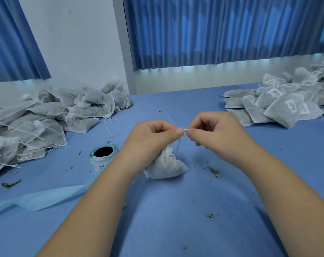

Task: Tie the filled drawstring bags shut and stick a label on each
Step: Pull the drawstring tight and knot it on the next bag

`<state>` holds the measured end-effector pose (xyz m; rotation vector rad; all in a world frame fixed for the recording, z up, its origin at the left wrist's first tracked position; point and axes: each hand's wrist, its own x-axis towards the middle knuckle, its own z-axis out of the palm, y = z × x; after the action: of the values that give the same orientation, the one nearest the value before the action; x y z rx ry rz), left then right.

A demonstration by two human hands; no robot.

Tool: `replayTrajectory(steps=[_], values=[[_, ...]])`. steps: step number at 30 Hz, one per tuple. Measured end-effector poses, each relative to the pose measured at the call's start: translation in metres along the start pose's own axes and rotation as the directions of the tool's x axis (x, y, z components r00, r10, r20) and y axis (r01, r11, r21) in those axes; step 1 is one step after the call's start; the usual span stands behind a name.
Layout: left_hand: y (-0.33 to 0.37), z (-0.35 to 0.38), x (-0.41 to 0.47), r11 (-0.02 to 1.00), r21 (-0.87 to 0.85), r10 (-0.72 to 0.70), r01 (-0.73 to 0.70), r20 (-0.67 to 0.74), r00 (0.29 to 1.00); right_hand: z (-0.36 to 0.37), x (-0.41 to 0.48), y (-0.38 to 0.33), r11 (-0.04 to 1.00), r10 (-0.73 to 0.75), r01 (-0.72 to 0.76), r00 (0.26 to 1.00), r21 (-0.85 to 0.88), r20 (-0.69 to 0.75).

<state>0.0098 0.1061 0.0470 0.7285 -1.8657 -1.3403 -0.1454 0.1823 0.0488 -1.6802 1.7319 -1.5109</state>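
A small white filled drawstring bag (166,165) stands on the blue table (176,210) at the centre, its neck gathered. My left hand (153,134) holds the bag's neck and pinches the string at its top. My right hand (213,130) pinches the same string (185,131) right against the left thumb, and a loose end of string hangs down between the hands. A roll of labels (102,157) on pale blue backing lies just left of my left forearm.
A heap of unlabelled bags (46,117) with loose strings fills the left side. A heap of labelled bags (279,101) lies at the far right. A strip of blue label backing (46,198) trails across the near left. Dried herb crumbs (214,171) dot the table.
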Motion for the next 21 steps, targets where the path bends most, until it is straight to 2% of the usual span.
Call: replayTrajectory(steps=[3, 6, 9, 16, 19, 21], values=[[0.000, -0.001, 0.001, 1.000, 0.003, -0.009, 0.009, -0.019, 1.000, -0.003, 0.001, -0.003, 0.980, -0.006, 0.003, 1.000, 0.198, 0.011], [0.000, 0.000, 0.001, 1.000, 0.007, -0.008, 0.008, -0.022, 1.000, -0.005, 0.002, -0.006, 0.896, 0.018, -0.025, 1.000, 0.443, 0.019], [-0.001, 0.001, 0.002, 1.000, 0.001, -0.015, 0.015, -0.017, 1.000, -0.004, 0.002, -0.008, 0.813, 0.056, -0.061, 0.998, 0.579, 0.026], [-0.003, 0.007, 0.001, 1.000, 0.020, 0.010, -0.010, -0.021, 1.000, 0.007, 0.000, -0.008, 0.593, 0.093, -0.168, 0.986, 0.788, 0.140], [-0.004, 0.008, 0.004, 0.988, 0.147, 0.070, -0.045, -0.171, 0.983, 0.004, 0.001, -0.008, 0.506, 0.129, -0.308, 0.951, 0.806, 0.282], [-0.006, 0.011, 0.004, 0.972, 0.227, 0.121, -0.061, -0.263, 0.957, 0.003, 0.001, -0.008, 0.498, 0.178, -0.411, 0.910, 0.764, 0.374]])
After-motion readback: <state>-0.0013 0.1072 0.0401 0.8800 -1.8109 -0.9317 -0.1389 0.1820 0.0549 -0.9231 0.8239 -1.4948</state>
